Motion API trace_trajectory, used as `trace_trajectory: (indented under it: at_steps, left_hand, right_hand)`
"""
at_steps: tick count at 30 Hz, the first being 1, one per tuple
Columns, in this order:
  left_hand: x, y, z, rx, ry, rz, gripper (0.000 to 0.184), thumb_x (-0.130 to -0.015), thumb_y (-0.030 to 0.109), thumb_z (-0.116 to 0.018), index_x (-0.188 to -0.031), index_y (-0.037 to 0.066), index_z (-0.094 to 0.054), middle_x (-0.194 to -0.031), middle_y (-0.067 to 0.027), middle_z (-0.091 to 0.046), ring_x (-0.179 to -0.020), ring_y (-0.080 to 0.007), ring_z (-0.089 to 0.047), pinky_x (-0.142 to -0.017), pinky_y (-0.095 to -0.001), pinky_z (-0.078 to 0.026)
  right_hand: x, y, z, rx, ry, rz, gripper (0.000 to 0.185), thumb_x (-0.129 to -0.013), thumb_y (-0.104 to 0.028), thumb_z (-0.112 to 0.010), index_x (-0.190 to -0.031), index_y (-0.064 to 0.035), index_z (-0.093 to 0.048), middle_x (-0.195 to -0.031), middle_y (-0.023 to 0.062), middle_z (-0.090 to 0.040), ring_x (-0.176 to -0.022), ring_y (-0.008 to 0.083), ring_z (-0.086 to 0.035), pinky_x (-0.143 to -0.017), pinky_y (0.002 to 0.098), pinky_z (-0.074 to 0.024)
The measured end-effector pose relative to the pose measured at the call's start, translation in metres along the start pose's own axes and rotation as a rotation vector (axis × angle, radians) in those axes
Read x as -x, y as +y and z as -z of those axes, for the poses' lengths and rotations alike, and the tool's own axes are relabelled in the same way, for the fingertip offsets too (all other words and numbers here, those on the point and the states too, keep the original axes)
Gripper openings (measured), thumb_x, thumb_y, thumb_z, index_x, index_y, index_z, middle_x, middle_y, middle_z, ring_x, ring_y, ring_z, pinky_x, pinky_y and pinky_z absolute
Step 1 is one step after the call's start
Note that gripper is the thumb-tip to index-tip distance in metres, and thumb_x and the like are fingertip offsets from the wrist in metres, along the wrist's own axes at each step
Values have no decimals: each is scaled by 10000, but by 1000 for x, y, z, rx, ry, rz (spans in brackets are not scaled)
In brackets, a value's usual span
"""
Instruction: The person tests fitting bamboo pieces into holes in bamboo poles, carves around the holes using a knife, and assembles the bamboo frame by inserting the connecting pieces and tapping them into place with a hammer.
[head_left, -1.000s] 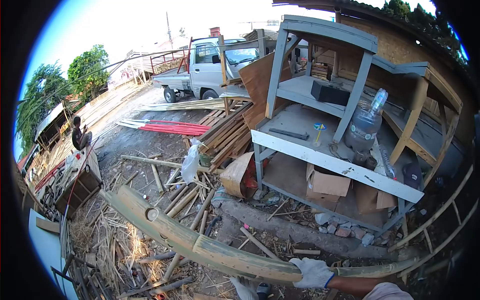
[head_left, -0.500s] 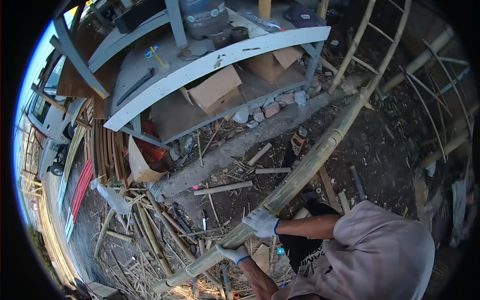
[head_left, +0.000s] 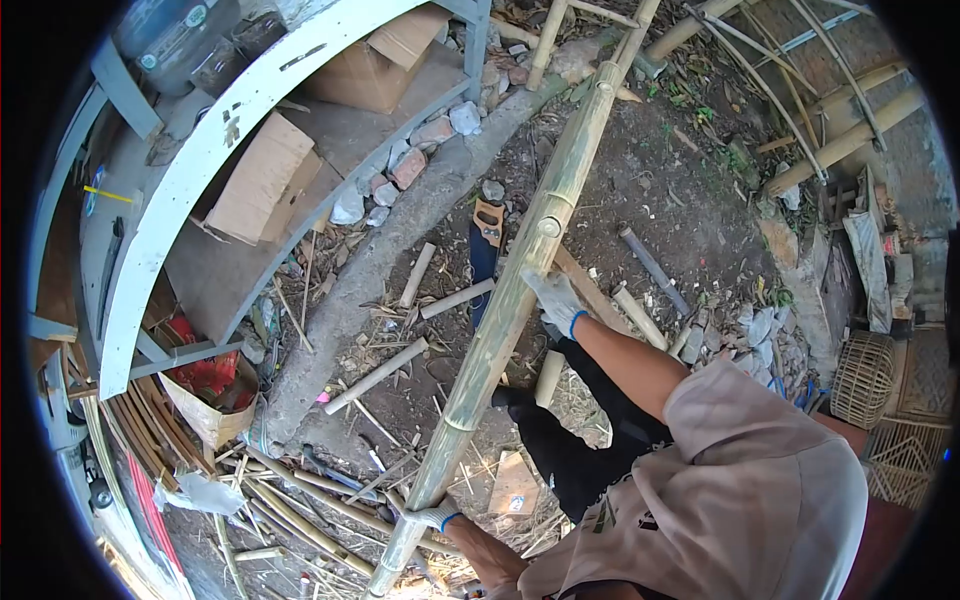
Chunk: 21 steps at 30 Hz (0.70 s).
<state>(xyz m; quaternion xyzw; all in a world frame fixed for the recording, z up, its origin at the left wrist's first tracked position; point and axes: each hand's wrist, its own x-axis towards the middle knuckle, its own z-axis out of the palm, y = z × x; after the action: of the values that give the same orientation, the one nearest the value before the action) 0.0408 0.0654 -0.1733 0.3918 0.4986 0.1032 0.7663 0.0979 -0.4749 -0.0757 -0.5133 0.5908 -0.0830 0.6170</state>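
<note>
A long, thick bamboo pole [head_left: 510, 320] slants across the head view, from the bottom edge up to the top right. My left hand [head_left: 433, 515], in a pale glove with a blue cuff, grips its lower end, most of the fingers hidden by the pole. Farther up, my right hand [head_left: 555, 300], gloved the same way, holds the pole's near side. A handsaw [head_left: 486, 245] with an orange-brown handle lies on the ground just beyond the pole. Short bamboo pieces [head_left: 378, 377] lie to its left.
A wooden bench with a white front board [head_left: 215, 140] stands at upper left, cardboard boxes [head_left: 265, 180] on its lower shelf. Bamboo strips and sticks [head_left: 310, 520] litter the ground at lower left. At right are a woven basket [head_left: 863, 378] and rubble [head_left: 765, 335].
My view has turned right, and the pole appears steeper. My right hand has moved up along the pole, farther from my left hand, which still grips the lower part.
</note>
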Motion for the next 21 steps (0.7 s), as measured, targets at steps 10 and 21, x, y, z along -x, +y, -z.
trace_trajectory:
  at_steps: [10,21]
  left_hand:
    - [160,-22,-210,-1542,-532,-596,1041,-935,449,-857,-1677,-68,-341,-1669,-325,-440,-1557,-491,-435,-1280,-576,-407]
    - [228,-150,-343,-1976,-1076,-725,780,-719,492,-979,-1327,92,-700,-1086,-208,-813,-986,-445,-799,-853,-525,-640]
  right_hand:
    - [-24,23,-73,-237,35,29,773,-864,-229,-976,-1399,4,-470,-1219,111,-692,-1062,188,-708,-898,366,-619]
    - [-53,26,84,144,-417,-24,805,-953,-435,-877,-1447,34,-449,-1278,224,-717,-1161,285,-738,-995,404,-611]
